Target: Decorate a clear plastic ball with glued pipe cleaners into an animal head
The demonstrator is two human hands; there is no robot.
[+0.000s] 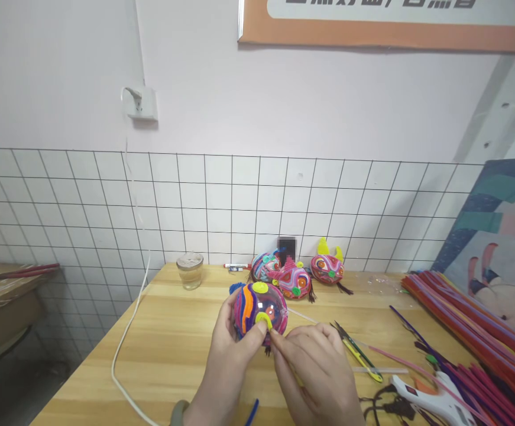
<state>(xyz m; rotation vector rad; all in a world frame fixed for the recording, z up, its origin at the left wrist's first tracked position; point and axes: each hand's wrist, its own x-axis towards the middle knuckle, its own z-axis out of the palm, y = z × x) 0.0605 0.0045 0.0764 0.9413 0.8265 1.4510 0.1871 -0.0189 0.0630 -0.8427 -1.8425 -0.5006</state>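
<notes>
A clear round ball (277,299), partly covered with orange, blue, purple and pink pipe cleaner strips, is held up over the table in my left hand (230,349). Its fingers wrap round the left side, and the thumb presses by a curled yellow pipe cleaner (263,318) on the ball's front. My right hand (317,364) is closed in a pinch at the end of that yellow strip, against the ball's lower right. A yellow disc (259,287) sits near the ball's top. The palm side of my right hand is hidden.
Several decorated balls (293,280) stand at the back by a marker (237,266) and a lidded glass (190,271). On the right lie scissors (359,352), a white glue gun (434,396) and pipe cleaner bundles (474,319). A white cable (119,367) crosses the left side.
</notes>
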